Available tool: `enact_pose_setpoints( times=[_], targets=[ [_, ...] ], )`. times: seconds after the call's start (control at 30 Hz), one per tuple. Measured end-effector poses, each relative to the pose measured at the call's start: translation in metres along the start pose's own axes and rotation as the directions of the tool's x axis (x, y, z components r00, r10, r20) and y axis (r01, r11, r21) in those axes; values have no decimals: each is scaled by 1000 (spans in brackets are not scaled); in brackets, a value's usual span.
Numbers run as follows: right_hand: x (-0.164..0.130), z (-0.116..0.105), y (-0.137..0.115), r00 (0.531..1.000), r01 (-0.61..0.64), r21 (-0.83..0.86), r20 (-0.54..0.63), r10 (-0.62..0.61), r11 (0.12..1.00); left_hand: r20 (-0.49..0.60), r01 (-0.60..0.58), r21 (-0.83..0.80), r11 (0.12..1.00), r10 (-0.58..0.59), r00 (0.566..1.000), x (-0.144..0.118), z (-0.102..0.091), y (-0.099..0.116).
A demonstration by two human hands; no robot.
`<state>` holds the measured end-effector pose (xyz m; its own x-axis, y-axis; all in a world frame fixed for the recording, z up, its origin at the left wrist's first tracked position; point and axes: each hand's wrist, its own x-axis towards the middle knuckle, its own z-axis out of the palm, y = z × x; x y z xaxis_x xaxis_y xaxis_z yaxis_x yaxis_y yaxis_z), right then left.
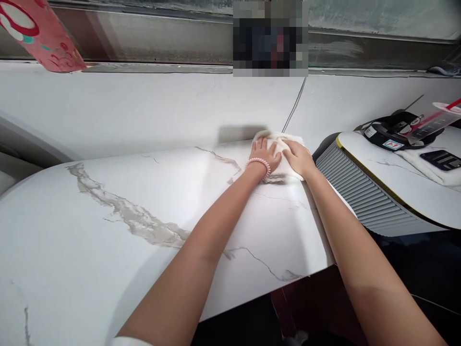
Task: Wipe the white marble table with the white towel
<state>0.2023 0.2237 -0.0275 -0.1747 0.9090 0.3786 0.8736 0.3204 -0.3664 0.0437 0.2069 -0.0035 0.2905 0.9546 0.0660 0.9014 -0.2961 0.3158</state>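
A bunched white cloth [284,163] lies at the back right end of a white marble-patterned tabletop [173,187], close to the wall. My left hand [265,156] rests on the cloth's left part with its fingers spread, pressing it down; a pink coiled band circles that wrist. Over the right part of the cloth is my right hand [299,156], fingers bent around the fabric and thumb toward the left hand. The hands nearly meet at the thumbs. Some of the cloth is hidden under them.
Right of a narrow gap stands a second white table [374,168] with a ribbed side. On it are a black tray-like object [387,132], a clear cup [432,122] and a dark phone-like object [442,159]. A cable [295,105] runs down the wall behind the cloth.
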Motion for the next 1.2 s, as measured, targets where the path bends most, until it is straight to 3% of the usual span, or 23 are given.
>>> enact_pose_setpoints(
  times=[0.13, 0.27, 0.43, 0.6, 0.73, 0.9, 1.07, 1.2],
  targets=[
    [3, -2, 9, 996, -86, -45, -27, 85, 995, 25, -38, -32, 999, 39, 999, 10, 1, 5],
    [16, 9, -11, 992, -125, -119, -49, 120, 985, 23, -39, -40, 998, 40, 999, 13, -4, -12],
    [31, 34, -60, 986, -161, -170, -80, 149, 972, -13, -38, -11, 999, 38, 999, 6, -15, -57],
    [31, 63, -122, 988, -147, -173, -79, 135, 974, -21, -40, 42, 998, 40, 999, -22, -32, -111],
    [24, 89, -192, 996, -83, -144, -39, 78, 986, -26, 47, 87, 995, -45, 999, -66, -53, -166],
    [8, 124, -308, 990, 129, -7, 51, -128, 992, -118, 252, 154, 955, -236, 965, -156, -86, -256],
    [-12, 161, -420, 928, 337, 147, 116, -355, 930, -186, 532, 144, 834, -506, 842, -257, -119, -330],
    [-19, 183, -482, 873, 427, 226, 147, -464, 875, -220, 655, 113, 748, -624, 750, -311, -139, -366]
  ],
)
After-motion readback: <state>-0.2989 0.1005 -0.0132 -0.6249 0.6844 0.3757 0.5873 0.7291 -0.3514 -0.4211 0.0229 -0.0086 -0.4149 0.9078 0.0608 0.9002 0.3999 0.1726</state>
